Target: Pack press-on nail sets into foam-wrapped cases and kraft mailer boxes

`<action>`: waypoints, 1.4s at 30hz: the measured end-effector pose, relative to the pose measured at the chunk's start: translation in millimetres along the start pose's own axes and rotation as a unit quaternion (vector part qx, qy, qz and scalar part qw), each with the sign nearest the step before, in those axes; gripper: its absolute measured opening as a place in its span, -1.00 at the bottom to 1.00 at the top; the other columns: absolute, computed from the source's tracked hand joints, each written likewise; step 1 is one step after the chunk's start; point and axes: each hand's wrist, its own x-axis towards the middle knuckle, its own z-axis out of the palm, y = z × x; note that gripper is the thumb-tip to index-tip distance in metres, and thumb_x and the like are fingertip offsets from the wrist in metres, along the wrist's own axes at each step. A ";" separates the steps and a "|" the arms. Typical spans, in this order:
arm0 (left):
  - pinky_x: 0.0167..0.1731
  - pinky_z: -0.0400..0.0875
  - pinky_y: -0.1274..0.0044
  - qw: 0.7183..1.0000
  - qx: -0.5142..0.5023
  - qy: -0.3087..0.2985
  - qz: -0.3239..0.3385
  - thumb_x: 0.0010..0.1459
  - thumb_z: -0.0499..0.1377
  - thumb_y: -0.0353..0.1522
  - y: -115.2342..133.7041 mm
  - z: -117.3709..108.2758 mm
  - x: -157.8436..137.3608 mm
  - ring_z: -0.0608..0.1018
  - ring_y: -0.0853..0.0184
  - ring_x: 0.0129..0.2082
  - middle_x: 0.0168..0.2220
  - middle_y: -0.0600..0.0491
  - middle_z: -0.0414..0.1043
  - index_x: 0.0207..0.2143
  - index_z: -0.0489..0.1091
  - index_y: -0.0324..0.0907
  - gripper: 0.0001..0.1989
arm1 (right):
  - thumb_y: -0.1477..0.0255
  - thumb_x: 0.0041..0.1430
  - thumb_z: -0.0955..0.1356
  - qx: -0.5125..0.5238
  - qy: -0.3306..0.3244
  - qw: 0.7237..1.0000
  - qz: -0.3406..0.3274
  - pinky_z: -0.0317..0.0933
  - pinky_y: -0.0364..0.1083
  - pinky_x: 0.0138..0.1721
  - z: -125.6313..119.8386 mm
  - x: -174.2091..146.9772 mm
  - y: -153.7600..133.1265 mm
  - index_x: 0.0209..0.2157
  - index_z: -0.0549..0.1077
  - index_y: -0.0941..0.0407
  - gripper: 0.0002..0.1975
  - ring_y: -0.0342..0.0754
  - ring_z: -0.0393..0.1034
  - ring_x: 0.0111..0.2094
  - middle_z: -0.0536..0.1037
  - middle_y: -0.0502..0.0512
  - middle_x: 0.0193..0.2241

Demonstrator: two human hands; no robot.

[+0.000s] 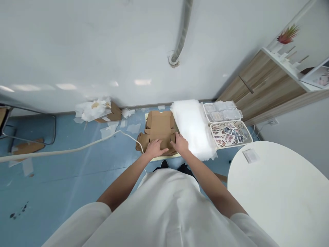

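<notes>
A brown cardboard mailer box point(161, 126) lies partly unfolded in front of me, its long flap pointing toward the wall. Two dark slots show in its near part. My left hand point(155, 149) rests on the near left of the cardboard, fingers stretched out and thumb spread to the right. At the near right side, my right hand point(180, 143) grips the edge of the box between thumb and fingers. More flattened cardboard shows beneath at the left. To the right of the box lies a thick stack of white foam sheets point(194, 128).
Two white baskets stand right of the foam: one with clear packs point(222, 111), one with printed packets point(228, 133). A round white table point(280, 192) is near right. A pale hose point(77, 149) crosses from the left. A carton point(113, 113) with scraps sits by the wall.
</notes>
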 end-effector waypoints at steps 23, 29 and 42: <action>-0.16 0.27 0.46 0.979 0.047 -0.096 0.174 0.21 -0.07 -0.28 -26.2 -3.3 9.3 0.47 0.27 -0.24 -0.32 -0.05 0.45 -0.34 0.43 -0.22 -0.68 | 0.36 0.17 0.19 -0.016 0.086 0.984 -0.154 0.16 0.02 -0.15 9.2 -20.4 20.4 -0.02 0.31 0.16 -0.64 0.08 0.24 -0.12 0.37 0.24 -0.15; -0.32 0.29 0.48 0.979 0.149 -0.065 0.120 0.24 -0.14 -0.39 -15.1 6.2 -1.3 0.47 0.28 -0.31 -0.34 -0.05 0.42 -0.33 0.35 -0.24 -0.71 | 0.34 0.21 0.18 -0.112 -0.087 0.942 -0.304 0.09 -0.01 -0.15 24.6 -43.8 6.9 -0.21 0.43 0.14 -0.72 0.01 0.31 -0.19 0.48 0.18 -0.26; -0.21 0.31 0.44 0.982 0.046 0.093 0.158 0.08 -0.06 -0.54 -9.9 0.8 -21.5 0.38 0.29 -0.25 -0.32 -0.01 0.30 -0.33 0.24 -0.20 -0.85 | 0.11 0.05 0.27 0.201 -0.036 0.979 0.004 0.27 -0.06 -0.22 11.7 -40.1 22.7 0.08 0.20 0.14 -0.39 -0.01 0.43 -0.22 0.48 0.19 -0.11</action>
